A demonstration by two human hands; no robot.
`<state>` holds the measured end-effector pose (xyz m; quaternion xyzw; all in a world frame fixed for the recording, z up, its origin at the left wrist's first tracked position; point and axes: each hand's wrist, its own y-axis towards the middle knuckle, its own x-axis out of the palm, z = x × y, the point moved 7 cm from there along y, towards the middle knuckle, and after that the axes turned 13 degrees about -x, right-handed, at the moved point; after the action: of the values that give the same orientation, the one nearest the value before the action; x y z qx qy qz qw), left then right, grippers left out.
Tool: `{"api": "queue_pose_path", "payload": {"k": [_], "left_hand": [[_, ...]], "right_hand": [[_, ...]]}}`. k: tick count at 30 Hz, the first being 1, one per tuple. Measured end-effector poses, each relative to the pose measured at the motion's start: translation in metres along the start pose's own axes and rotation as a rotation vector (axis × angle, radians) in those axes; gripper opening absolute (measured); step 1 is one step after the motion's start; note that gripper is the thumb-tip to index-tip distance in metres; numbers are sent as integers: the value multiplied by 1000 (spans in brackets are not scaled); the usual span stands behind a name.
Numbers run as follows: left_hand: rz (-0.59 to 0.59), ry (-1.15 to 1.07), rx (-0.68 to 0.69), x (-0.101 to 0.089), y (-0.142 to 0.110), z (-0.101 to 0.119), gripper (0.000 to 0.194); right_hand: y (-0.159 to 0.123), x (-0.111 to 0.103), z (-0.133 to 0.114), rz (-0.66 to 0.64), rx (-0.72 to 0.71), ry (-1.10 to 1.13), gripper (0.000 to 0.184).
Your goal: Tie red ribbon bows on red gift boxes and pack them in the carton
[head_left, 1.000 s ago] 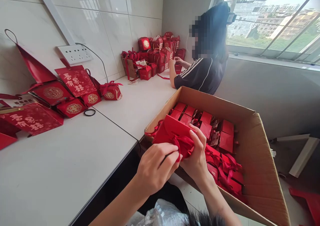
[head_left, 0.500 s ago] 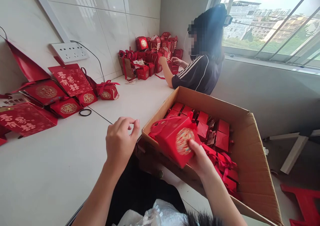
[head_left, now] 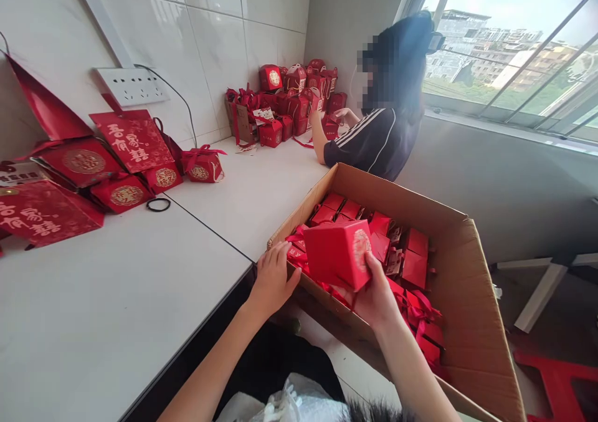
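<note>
One red box (head_left: pixel 334 254) in the right hand (head_left: pixel 380 297), above an open carton (head_left: pixel 481 322)

The white table (head_left: pixel 116 310) fills the left, with a person (head_left: pixel 374 141) at its far end beside a pile of red boxes (head_left: pixel 299 91). The carton stands near right, rows of packed red boxes (head_left: pixel 415 266) inside. The red box is tilted over its near left part, gold emblem facing right; the right hand grips it from the right and below. The left hand (head_left: pixel 273 278) lies loosely over the carton's left rim, thumb apart, nothing seen in it; whether it presses there, I cannot tell. The step in hand looks like turning and handling this single box. The next move seems to call for a light hold on the card walls, clear of rim and left fingers. Beneath it shows red ribbon (head_left: pixel 339 295), owner unclear.
</note>
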<state>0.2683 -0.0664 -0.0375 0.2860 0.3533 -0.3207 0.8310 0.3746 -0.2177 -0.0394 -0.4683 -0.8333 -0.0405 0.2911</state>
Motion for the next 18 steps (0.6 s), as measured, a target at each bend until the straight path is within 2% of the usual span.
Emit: {"api": "queue_pose_path", "payload": {"k": [2, 4, 6, 7, 9, 11, 14, 16, 18], "left_hand": [[54, -155, -25, 1, -3, -11, 44], [102, -264, -43, 3, -7, -20, 48], [117, -304, -39, 6, -10, -24, 54], [120, -308, -28, 7, -11, -24, 57], [128, -304, -9, 9, -13, -26, 60], [118, -290, 12, 11, -13, -28, 61], [89, -256, 60, 10, -12, -28, 60], [63, -220, 99, 8, -11, -26, 55], [30, -167, 127, 7, -10, -23, 48]], "right_hand": [[9, -5, -9, 78, -294, -372, 63], [13, 4, -16, 110, -586, -768, 75], [18, 21, -8, 71, -742, -1053, 76], [21, 29, 1, 19, -747, -1143, 74], [32, 36, 22, -120, -632, -1264, 68], [40, 38, 41, -291, -490, -1340, 55], [46, 34, 53, -493, -423, -1391, 34], [52, 26, 52, -507, -406, -1415, 36], [58, 17, 50, -482, -363, -1437, 48]]}}
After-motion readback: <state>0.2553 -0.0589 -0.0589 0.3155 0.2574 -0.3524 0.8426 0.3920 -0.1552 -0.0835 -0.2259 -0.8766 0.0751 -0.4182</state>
